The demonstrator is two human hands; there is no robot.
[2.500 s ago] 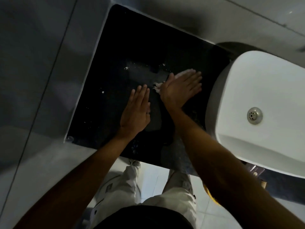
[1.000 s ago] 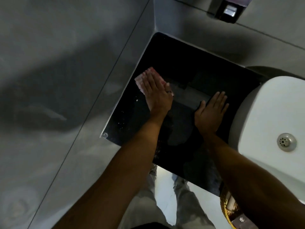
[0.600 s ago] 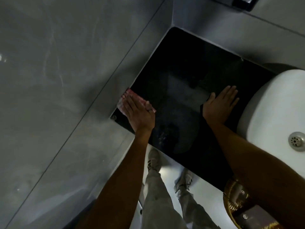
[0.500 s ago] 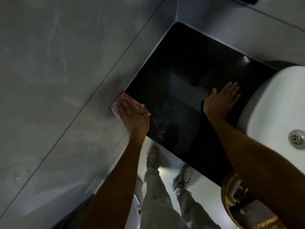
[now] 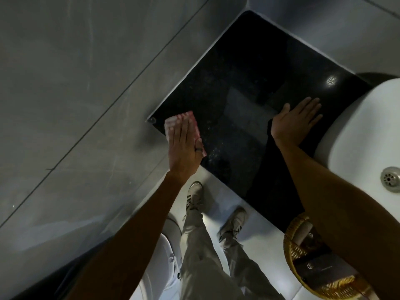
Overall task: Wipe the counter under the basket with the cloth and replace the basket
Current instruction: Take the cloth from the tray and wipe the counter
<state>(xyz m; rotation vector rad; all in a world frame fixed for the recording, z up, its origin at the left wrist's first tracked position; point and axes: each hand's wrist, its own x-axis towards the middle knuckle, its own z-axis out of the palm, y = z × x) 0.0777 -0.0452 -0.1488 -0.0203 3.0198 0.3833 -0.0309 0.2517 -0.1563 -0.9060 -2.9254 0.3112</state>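
Note:
A pink cloth (image 5: pixel 174 121) lies at the front left corner of the glossy black counter (image 5: pixel 249 72), partly over its edge. My left hand (image 5: pixel 184 148) presses flat on the cloth and covers most of it; a dark ring is on one finger. Resting flat on the counter's right side, next to the sink, is my right hand (image 5: pixel 296 121), fingers spread and holding nothing. The wicker basket (image 5: pixel 291 252) sits low at the right, off the black surface, partly hidden under my right forearm, with dark items inside.
A white sink (image 5: pixel 363 137) with a metal drain (image 5: pixel 390 179) bounds the counter on the right. Grey tiled walls (image 5: pixel 86 83) close in the left and back. Below are my legs and shoes (image 5: pixel 194 195) on a pale floor, and a white toilet (image 5: pixel 166 256).
My left hand slid the cloth along the counter's left edge from the back toward the front corner. The right hand stayed flat near the sink. The view tilted down, showing more of the basket.

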